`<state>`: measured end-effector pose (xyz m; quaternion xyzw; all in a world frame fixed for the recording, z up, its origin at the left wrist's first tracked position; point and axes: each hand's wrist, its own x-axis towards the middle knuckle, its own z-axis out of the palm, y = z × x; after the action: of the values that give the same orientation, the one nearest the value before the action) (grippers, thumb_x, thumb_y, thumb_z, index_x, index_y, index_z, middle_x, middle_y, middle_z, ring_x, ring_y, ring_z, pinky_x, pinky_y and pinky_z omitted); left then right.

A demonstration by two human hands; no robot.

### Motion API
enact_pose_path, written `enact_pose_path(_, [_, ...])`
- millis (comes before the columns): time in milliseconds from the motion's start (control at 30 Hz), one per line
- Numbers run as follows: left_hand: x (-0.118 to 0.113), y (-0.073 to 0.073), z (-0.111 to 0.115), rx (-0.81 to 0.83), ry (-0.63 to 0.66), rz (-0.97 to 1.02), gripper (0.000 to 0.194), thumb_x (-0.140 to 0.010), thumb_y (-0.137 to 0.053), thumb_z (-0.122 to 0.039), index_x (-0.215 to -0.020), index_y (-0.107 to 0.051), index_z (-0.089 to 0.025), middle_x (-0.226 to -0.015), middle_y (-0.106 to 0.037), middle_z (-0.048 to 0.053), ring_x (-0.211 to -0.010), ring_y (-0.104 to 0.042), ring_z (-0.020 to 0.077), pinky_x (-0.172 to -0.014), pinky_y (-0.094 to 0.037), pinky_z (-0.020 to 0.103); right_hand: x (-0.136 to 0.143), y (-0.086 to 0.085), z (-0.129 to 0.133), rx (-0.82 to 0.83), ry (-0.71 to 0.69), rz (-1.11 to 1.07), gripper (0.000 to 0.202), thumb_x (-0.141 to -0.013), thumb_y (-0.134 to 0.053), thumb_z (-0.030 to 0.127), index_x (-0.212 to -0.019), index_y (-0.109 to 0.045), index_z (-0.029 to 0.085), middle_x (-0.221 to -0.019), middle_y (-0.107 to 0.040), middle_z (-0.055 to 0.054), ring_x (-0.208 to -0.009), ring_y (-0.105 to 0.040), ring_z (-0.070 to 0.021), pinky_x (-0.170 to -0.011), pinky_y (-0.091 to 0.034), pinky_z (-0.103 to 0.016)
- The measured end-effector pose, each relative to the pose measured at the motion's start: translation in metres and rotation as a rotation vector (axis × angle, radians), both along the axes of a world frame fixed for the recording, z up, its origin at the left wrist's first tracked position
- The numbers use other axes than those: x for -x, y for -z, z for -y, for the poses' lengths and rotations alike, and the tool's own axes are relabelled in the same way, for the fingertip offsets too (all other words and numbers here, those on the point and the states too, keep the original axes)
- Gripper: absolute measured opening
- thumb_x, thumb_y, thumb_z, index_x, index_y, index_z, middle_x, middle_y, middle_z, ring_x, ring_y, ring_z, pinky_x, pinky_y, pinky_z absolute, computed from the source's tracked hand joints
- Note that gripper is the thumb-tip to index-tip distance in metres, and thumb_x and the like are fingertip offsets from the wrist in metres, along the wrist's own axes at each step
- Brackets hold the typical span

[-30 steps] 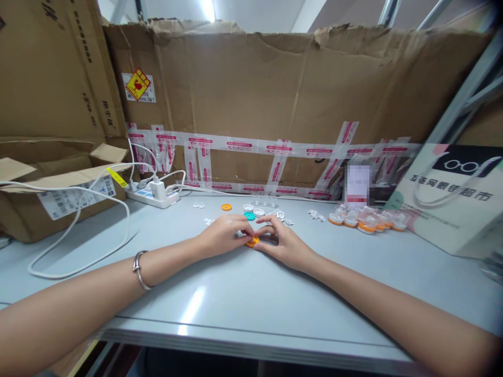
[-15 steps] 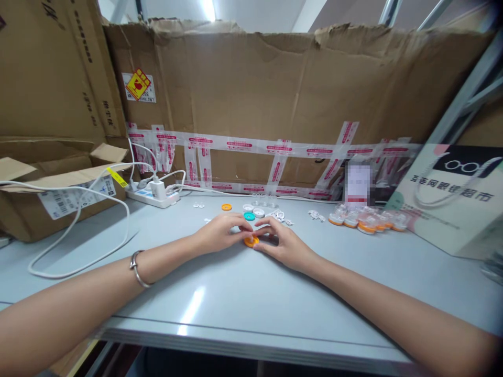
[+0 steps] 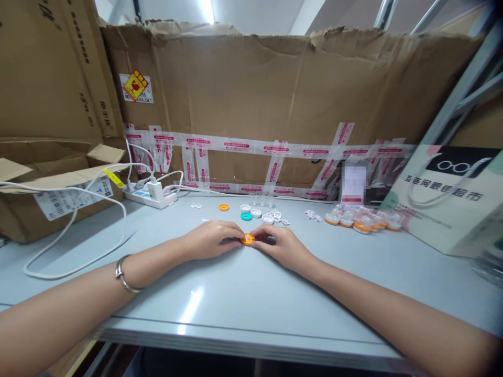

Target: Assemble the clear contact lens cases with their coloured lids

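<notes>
An orange round disc (image 3: 248, 240) with a small whitish piece at its middle is between my two hands, low over the table. The fingertips of my left hand (image 3: 214, 240) pinch its left edge. On the opposite edge, my right hand (image 3: 285, 247) grips with thumb and fingers. Just beyond the hands are a teal ring (image 3: 246, 217), white round cups (image 3: 268, 220) and another orange ring (image 3: 223, 208). Small white parts (image 3: 277, 215) lie in a loose pile beside the cups. Several clear pieces (image 3: 261, 200) stand behind them.
Several orange-and-white pieces with clear tops (image 3: 361, 225) are grouped at the right, near a paper bag (image 3: 444, 204). More small white parts (image 3: 313, 215) lie left of them. At the left are a power strip (image 3: 151, 196), a white cable (image 3: 78, 273) and an open cardboard box (image 3: 58, 199).
My left fingers have drawn back from over the orange disc to its left edge, and my right fingers have closed on its right side. The whitish piece on it shows more clearly.
</notes>
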<state>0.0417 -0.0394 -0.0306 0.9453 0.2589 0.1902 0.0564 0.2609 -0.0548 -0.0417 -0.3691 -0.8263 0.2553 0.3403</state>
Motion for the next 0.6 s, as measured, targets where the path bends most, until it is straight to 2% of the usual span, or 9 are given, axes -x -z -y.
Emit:
enact_pose_path(167, [-0.0012, 0.0012, 0.0023, -0.002, 0.016, 0.035, 0.029, -0.088, -0.042, -0.024, -0.109, -0.06, -0.018, -0.105, -0.064, 0.005, -0.092, -0.06, 0.0144, -0.083, -0.045, 0.024, 0.0003, -0.0007, 0.0012, -0.061, 0.015, 0.037, 0.015, -0.079, -0.056, 0.027, -0.089, -0.065, 0.021, -0.085, -0.068, -0.001, -0.078, -0.062, -0.0148, -0.073, -0.05, -0.028])
enact_pose_path(600, [-0.0026, 0.0034, 0.003, -0.033, 0.023, 0.048, 0.03, -0.088, -0.041, -0.022, -0.11, -0.061, -0.02, -0.105, -0.064, 0.006, -0.091, -0.06, 0.0144, -0.082, -0.046, 0.024, -0.0001, -0.0011, 0.0011, -0.176, 0.005, 0.094, 0.018, -0.08, -0.056, 0.023, -0.094, -0.068, 0.024, -0.091, -0.07, -0.001, -0.083, -0.064, -0.0147, -0.077, -0.05, -0.026])
